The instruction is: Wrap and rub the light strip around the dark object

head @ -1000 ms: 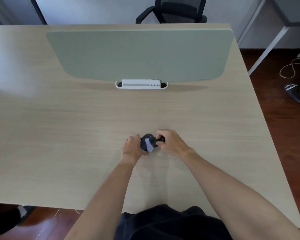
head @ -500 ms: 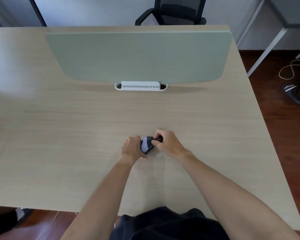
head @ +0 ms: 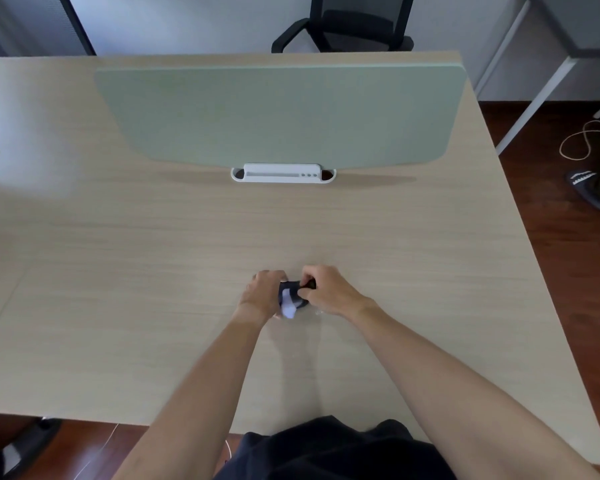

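Observation:
A small bundle of dark and white fabric [head: 289, 299] sits between both hands near the middle of the wooden desk [head: 153, 271]. My left hand [head: 262, 294] grips its left side with curled fingers. From the right, my right hand [head: 328, 289] pinches the dark part at the top of the bundle. A white end of the fabric sticks out toward me below the hands. What the fabric is exactly cannot be made out.
A pale green divider panel [head: 281, 112] stands across the far half of the desk on a white bracket [head: 283, 173]. A black office chair [head: 343, 26] is behind it. The desk's right edge drops to a dark floor with a cable [head: 582, 143] and a slipper [head: 589, 187].
Both hands have drawn closer together around the fabric bundle and it looks more compact; the right hand's pinch has shifted slightly left over the dark part.

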